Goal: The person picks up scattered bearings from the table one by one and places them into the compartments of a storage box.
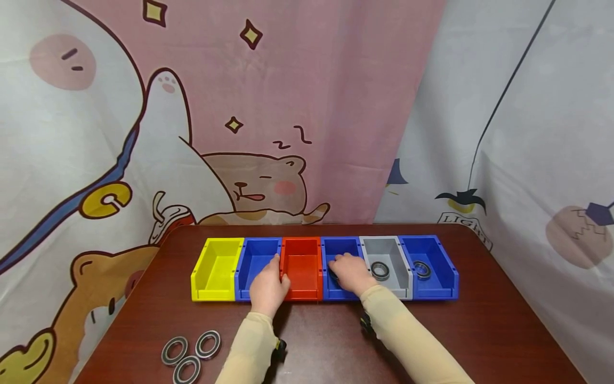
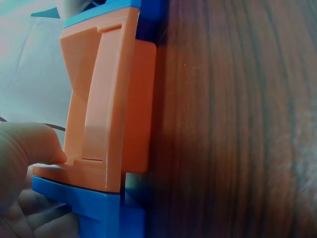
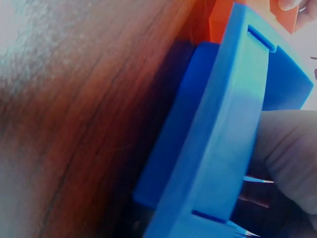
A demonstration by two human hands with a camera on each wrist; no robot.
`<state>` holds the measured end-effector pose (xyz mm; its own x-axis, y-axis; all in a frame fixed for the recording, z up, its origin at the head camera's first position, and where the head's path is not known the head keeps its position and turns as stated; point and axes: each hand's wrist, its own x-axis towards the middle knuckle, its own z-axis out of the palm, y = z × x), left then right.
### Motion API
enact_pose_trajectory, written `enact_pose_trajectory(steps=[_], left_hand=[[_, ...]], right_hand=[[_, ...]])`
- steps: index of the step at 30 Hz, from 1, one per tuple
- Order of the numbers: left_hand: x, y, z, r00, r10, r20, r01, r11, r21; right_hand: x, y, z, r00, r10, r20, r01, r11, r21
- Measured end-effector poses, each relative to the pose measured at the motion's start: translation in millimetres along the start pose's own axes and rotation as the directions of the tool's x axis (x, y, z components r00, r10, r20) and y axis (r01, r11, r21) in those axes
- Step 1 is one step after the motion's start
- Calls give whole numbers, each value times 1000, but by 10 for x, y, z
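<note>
A row of joined plastic bins stands on the table. My left hand [image 1: 268, 289] grips the shared wall of the left blue bin [image 1: 260, 249] and the red bin [image 1: 301, 266]. Its thumb lies on the red side, with the fingers in the blue bin. Reaching into the middle blue bin [image 1: 340, 294], my right hand [image 1: 352, 272] holds a ball bearing [image 1: 333, 274], mostly hidden under the fingers. One bearing [image 1: 380, 263] lies in the grey bin [image 1: 384, 245], another bearing [image 1: 415, 269] in the right blue bin [image 1: 434, 293].
At the left end of the row is a yellow bin [image 1: 220, 266]. Three loose bearings [image 1: 213, 346] lie on the brown wooden table [image 1: 326, 341] at front left. A printed cloth [image 1: 355, 106] hangs behind the table.
</note>
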<state>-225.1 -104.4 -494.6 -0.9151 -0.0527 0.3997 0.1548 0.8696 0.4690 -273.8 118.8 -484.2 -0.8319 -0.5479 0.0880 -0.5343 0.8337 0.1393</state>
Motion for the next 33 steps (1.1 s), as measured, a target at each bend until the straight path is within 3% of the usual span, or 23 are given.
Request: enact_pose_trajectory(steps=[9,17,33], left_hand=[[-4,-14,4,1000,2,-4,-2,1000,-2],[-1,-24,-3,1000,9,-14,-9,1000,6],[-3,4,3,1000,11,-7,-11,1000,11]], right_hand=[[-149,131,-208,995,-43,-91,59,981,186],[-372,252,-417,983,84,-164,-20,934,357],[-884,591,-495,921,264,-287,-128,900,417]])
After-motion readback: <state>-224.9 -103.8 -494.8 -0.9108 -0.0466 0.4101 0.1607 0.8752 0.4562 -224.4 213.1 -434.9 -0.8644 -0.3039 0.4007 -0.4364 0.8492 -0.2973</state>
